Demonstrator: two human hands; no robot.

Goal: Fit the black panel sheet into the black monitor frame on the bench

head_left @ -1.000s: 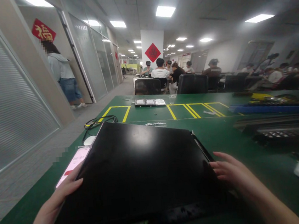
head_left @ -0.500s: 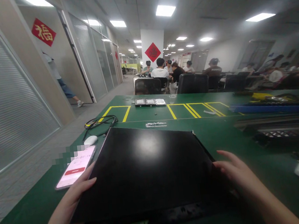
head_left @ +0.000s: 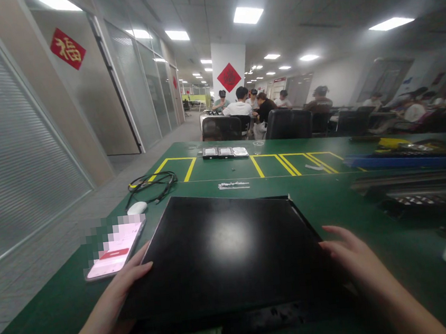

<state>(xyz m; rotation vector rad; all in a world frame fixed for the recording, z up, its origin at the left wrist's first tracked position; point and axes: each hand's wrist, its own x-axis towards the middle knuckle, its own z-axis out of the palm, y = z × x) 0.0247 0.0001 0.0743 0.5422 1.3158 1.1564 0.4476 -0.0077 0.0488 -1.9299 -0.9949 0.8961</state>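
1. Shifted black panel [head_left: 218, 274] rightward over dark frame [head_left: 278, 315] on table [head_left: 247, 170]; likely squarer with it.
2. Pinching panel's left edge with left grip [head_left: 119, 295].
3. Resting right grip [head_left: 354, 254] half-curled by right edge; can't tell if holding.

Gold "福" on red door sign [head_left: 68, 49]

Open-plan office with a workbench area. Ceiling light panels [head_left: 248, 15], glass partitions [head_left: 126, 76] and blinds [head_left: 8, 136] flank a grey floor [head_left: 37, 255]; people [head_left: 236, 108] sit near black chairs [head_left: 289, 124]. Yellow lines [head_left: 182, 158] mark the green worktop [head_left: 342, 207]. The blurred far right apparently shows more seated people [head_left: 412, 112].
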